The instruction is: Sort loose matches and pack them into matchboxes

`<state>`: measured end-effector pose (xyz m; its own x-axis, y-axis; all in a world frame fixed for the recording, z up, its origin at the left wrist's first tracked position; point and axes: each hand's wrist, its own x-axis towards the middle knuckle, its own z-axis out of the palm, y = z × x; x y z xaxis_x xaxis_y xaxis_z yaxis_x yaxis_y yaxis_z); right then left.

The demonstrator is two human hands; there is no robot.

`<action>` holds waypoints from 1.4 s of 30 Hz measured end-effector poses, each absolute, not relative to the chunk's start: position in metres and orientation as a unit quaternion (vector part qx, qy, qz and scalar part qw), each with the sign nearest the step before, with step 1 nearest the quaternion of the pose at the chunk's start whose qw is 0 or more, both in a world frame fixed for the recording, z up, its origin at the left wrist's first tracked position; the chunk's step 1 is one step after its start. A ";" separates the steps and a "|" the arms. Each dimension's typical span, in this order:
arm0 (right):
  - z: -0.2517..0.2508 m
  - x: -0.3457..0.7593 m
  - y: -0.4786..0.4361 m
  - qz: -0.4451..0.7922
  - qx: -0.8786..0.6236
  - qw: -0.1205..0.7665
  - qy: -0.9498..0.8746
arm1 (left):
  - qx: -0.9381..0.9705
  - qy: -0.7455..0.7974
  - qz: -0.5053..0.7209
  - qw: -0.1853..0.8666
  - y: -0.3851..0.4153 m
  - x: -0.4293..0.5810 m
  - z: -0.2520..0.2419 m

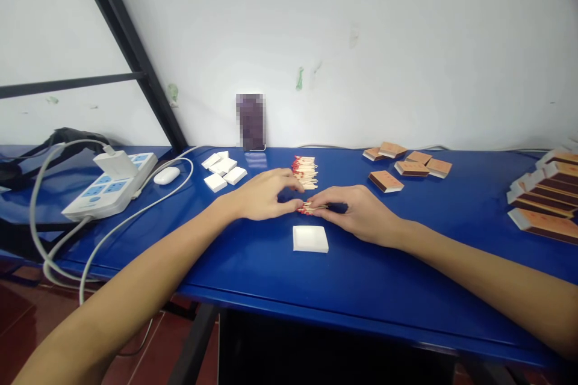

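Note:
Between my hands is a small bunch of red-tipped matches (307,209). My right hand (356,212) pinches their plain ends between thumb and fingers. At the red heads, the thumb of my left hand (266,194) touches or nearly touches them, its fingers curved and apart. Just beyond lies a larger pile of matches (307,171), heads to the left, partly behind my left fingertips. Nearer to me, a white matchbox tray (310,239) rests on the blue table (253,271), its hollow facing up with nothing visible inside.
Several white trays (224,166) lie at the left back. Brown matchbox sleeves (386,181) are scattered at the right, with stacked matchboxes (548,192) at the far right. A power strip (112,186) with cables, a white earbud case (167,176) and a phone (251,122) against the wall stand leftward.

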<state>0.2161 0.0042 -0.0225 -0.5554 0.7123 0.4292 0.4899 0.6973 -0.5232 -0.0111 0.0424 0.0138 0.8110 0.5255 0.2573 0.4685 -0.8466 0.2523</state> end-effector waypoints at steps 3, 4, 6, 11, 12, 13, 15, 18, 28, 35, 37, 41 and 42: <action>-0.025 0.216 0.006 0.157 -0.351 0.326 -0.863 | 0.952 0.246 0.128 0.129 0.045 -0.012 0.009; -0.025 0.216 0.006 0.154 -0.352 0.328 -0.863 | 0.952 0.245 0.128 0.134 0.044 -0.011 0.007; -0.025 0.216 0.006 0.153 -0.354 0.331 -0.861 | 0.951 0.248 0.128 0.131 0.043 -0.007 0.006; -0.025 0.215 0.004 0.151 -0.358 0.327 -0.861 | 0.950 0.253 0.127 0.130 0.042 -0.002 0.006; -0.025 0.215 0.004 0.149 -0.358 0.324 -0.863 | 0.950 0.252 0.127 0.132 0.042 -0.002 0.007; -0.025 0.215 0.004 0.147 -0.359 0.320 -0.864 | 0.950 0.250 0.128 0.134 0.042 -0.002 0.007; -0.025 0.216 0.004 0.141 -0.361 0.312 -0.868 | 0.950 0.247 0.132 0.139 0.042 -0.002 0.007; -0.025 0.217 0.004 0.124 -0.362 0.299 -0.875 | 0.949 0.245 0.138 0.140 0.042 -0.003 0.006; -0.022 0.217 0.000 0.101 -0.354 0.284 -0.885 | 0.954 0.238 0.137 0.124 0.042 -0.001 0.006; -0.025 0.215 0.003 0.094 -0.358 0.307 -0.877 | 0.949 0.238 0.160 0.132 0.042 -0.001 0.004; -0.025 0.214 0.003 0.097 -0.358 0.317 -0.873 | 0.949 0.238 0.163 0.129 0.043 -0.001 0.003; -0.023 0.212 0.001 0.105 -0.360 0.326 -0.868 | 0.949 0.244 0.158 0.122 0.042 0.000 0.004; -0.022 0.212 0.001 0.109 -0.360 0.325 -0.867 | 0.949 0.247 0.156 0.122 0.041 0.000 0.005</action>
